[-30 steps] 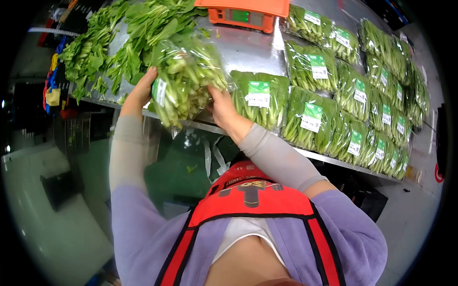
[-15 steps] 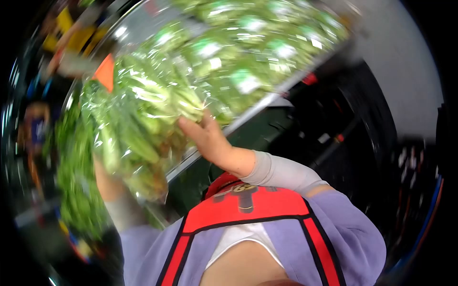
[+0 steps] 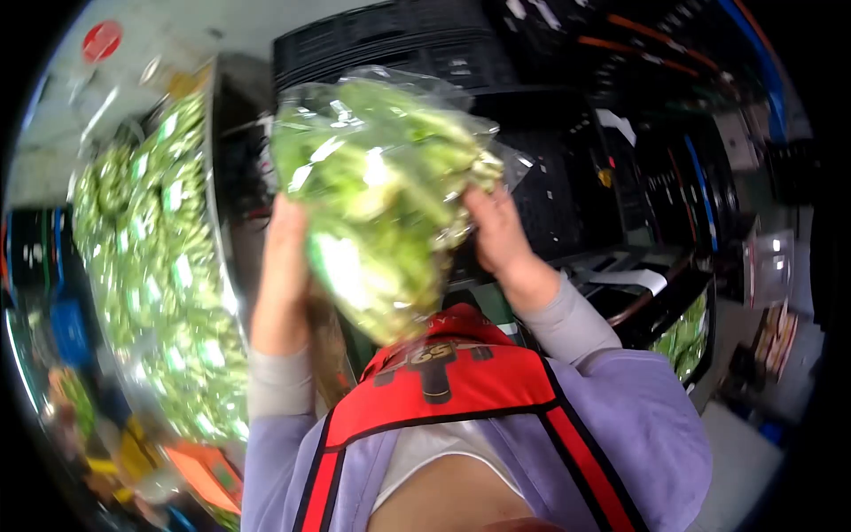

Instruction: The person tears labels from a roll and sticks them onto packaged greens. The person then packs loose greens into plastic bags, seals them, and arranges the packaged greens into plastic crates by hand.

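Two hands on the bagged greens [image 3: 372,195]

From my station, I have the bag just beyond the red apron [image 3: 470,386], held between left hand [image 3: 282,266] and right hand [image 3: 501,235]; the left fingertips are hidden. Packed bags [image 3: 164,253] lie left of the apron. I'd press lightly, evenly, supporting the weight low to avoid bruising.
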Demonstrator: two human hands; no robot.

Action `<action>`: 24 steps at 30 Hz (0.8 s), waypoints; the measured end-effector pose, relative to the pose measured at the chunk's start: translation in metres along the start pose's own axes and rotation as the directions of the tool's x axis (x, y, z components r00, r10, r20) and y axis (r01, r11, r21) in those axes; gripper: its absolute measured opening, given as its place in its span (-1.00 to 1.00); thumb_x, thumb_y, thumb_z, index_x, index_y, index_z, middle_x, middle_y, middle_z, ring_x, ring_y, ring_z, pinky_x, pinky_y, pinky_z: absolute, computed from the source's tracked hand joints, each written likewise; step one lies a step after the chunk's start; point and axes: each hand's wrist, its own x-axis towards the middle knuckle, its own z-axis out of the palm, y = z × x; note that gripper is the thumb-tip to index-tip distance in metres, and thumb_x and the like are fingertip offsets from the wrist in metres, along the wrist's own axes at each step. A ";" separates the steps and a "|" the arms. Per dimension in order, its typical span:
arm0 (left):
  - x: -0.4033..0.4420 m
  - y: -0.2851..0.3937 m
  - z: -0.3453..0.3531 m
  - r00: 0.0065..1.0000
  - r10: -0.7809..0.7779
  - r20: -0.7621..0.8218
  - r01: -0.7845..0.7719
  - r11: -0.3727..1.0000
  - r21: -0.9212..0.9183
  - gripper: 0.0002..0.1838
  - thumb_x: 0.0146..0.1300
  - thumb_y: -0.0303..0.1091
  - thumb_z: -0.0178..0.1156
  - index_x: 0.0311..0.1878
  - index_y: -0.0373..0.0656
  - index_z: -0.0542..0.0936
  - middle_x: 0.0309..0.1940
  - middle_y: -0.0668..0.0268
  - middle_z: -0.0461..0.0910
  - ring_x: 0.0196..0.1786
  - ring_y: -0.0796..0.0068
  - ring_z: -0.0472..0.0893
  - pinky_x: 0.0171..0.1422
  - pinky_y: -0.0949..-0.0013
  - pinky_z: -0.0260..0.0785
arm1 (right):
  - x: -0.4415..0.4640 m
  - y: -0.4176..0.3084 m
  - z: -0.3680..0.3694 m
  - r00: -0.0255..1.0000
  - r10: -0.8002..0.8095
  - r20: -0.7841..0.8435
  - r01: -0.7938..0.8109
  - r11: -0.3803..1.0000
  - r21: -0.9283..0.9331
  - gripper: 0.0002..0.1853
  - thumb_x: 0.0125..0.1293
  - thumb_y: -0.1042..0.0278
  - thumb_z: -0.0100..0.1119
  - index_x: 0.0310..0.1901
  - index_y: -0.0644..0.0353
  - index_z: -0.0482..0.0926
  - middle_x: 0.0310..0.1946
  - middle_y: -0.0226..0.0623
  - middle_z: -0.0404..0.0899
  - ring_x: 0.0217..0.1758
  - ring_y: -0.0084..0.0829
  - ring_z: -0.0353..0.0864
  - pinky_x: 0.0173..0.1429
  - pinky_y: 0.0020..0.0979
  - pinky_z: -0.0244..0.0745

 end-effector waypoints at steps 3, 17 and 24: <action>0.045 -0.060 0.085 0.985 -0.097 0.146 0.083 0.992 0.099 -0.42 0.35 0.03 -0.08 0.19 -0.30 0.31 0.06 0.18 0.44 0.09 0.39 0.43 0.19 0.37 0.25 | 0.017 -0.013 -0.106 0.985 0.127 -0.113 -0.119 0.990 0.078 -0.59 0.30 0.25 0.00 0.12 0.27 0.38 0.01 -0.27 0.48 0.03 -0.44 0.48 0.09 -0.41 0.39; 0.181 -0.269 0.263 0.855 -0.514 -0.071 0.506 0.796 0.333 -0.13 0.16 0.15 0.13 0.30 -0.39 0.14 0.16 -0.04 0.36 0.22 0.15 0.36 0.27 0.31 0.17 | 0.125 0.045 -0.341 0.842 0.121 -0.525 -0.292 0.921 -0.257 -0.26 0.25 -0.08 0.09 0.24 0.40 0.20 0.13 -0.07 0.37 0.18 -0.38 0.36 0.22 -0.45 0.23; 0.203 -0.310 0.258 0.704 -0.675 0.222 0.701 0.710 -0.067 -0.01 0.13 0.17 0.17 0.41 0.05 -0.21 0.35 0.12 0.06 0.33 0.12 0.21 0.29 0.06 0.20 | 0.098 0.047 -0.327 0.832 -0.145 -0.535 -0.370 0.573 -0.731 -0.25 0.12 0.13 0.27 0.27 0.29 0.19 0.03 0.01 0.46 0.09 -0.29 0.47 0.17 -0.42 0.30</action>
